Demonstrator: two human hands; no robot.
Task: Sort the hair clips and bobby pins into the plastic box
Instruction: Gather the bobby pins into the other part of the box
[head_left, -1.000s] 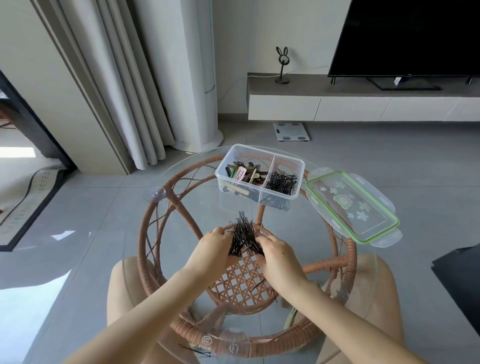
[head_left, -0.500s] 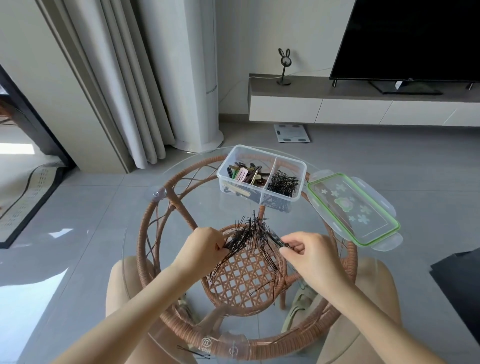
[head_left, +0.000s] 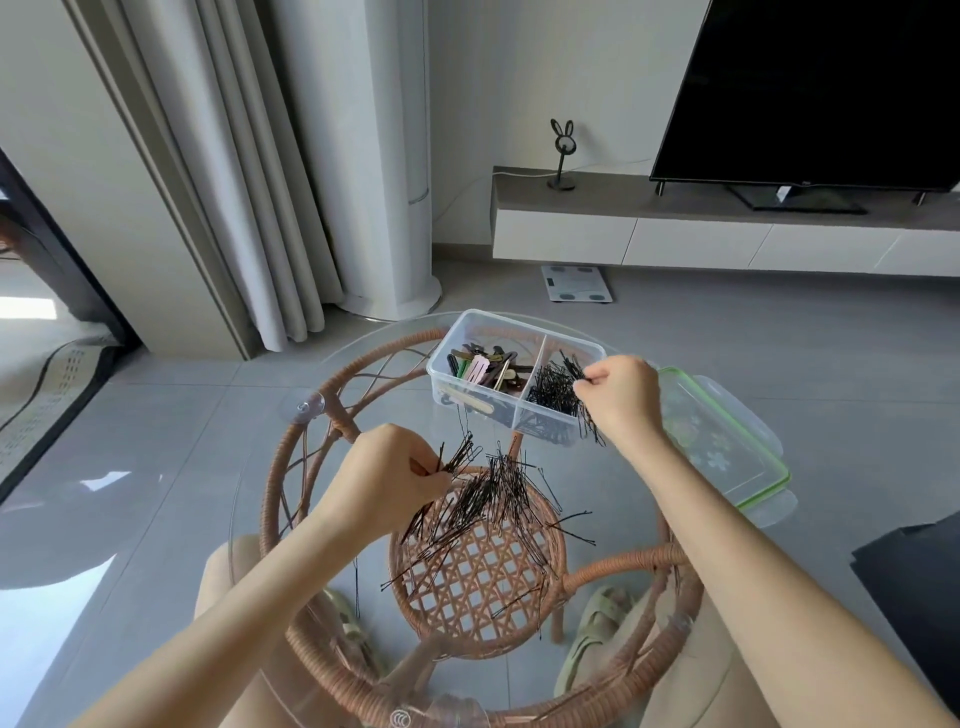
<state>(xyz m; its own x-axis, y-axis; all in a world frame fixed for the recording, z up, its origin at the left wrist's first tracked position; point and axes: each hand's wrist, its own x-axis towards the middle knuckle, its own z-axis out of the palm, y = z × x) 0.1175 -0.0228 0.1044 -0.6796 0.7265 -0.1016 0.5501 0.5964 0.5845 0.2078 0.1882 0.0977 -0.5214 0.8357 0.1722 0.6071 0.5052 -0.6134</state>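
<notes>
A clear plastic box (head_left: 470, 322) with two compartments stands at the far side of the round glass table (head_left: 270, 467). Its left compartment holds coloured hair clips (head_left: 485, 364); its right one holds black bobby pins (head_left: 550, 387). My right hand (head_left: 621, 397) is over the right compartment and pinches a bunch of bobby pins that hang down past the box's front wall. A loose pile of bobby pins (head_left: 493, 504) lies on the glass in front of me. My left hand (head_left: 387, 475) is at the pile's left edge, pinching a few pins.
The box's green-rimmed lid (head_left: 727, 441) lies on the glass to the right of the box. Under the glass shows a rattan frame (head_left: 478, 587). My knees are below the table. A TV stand and curtains stand further back.
My right hand has carried a bunch of pins from the pile up and away to the box's right compartment. The left hand stayed at the pile, which has spread out.
</notes>
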